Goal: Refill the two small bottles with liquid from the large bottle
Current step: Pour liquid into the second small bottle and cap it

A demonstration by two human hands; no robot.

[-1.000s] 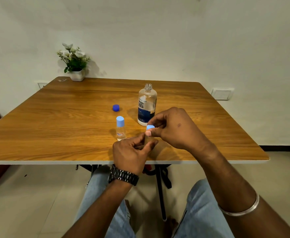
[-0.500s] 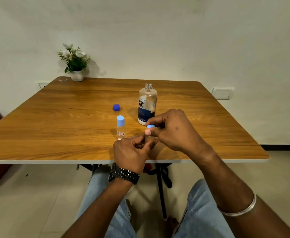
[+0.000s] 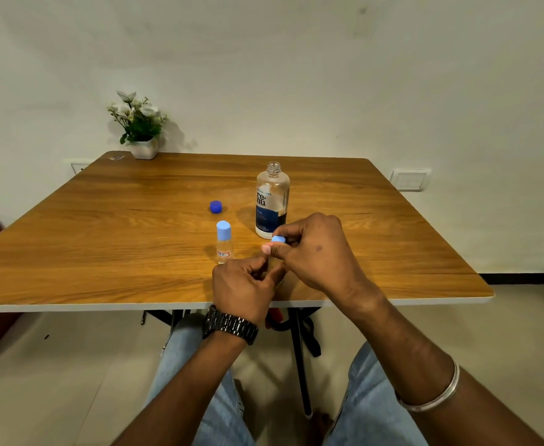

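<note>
- The small bottle (image 3: 273,264) in the hands is almost hidden; it stands near the table's front edge, the left hand (image 3: 243,289) curled round its body.
- The right hand (image 3: 315,249) pinches its light blue cap (image 3: 278,240) between thumb and fingers.
- A second small bottle (image 3: 224,242), capped, stands upright just to the left.
- The large bottle (image 3: 271,201) stands open behind the hands; its dark blue cap (image 3: 216,207) lies on the table (image 3: 103,239) to its left.
- A potted plant (image 3: 139,127) sits at the far left corner.

Glossy wood-grain table (image 3: 103,252), clear plastic large bottle (image 3: 272,201) w/ matt blue cap (image 3: 216,206)
</note>
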